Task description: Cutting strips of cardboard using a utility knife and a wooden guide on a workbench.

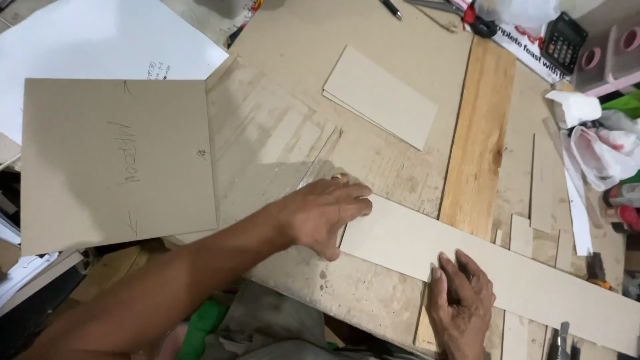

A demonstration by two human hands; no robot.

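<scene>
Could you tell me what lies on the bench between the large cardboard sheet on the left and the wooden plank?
In the head view, a small stack of cardboard rectangles lies on the scuffed bench board between the large sheet and the wooden plank.

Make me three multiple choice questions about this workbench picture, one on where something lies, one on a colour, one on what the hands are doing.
1. Where is the calculator?
A. top right
B. bottom left
C. under the left hand

2. What colour is the long strip?
A. blue
B. grey-beige
C. black

3. How are the hands placed?
A. both lifted off
B. both flat on the strip
C. gripping scissors

Answers: 1 A, it lies by the far right edge. 2 B, plain board colour. 3 B, left hand at the strip's end, right hand on its near edge.
</scene>
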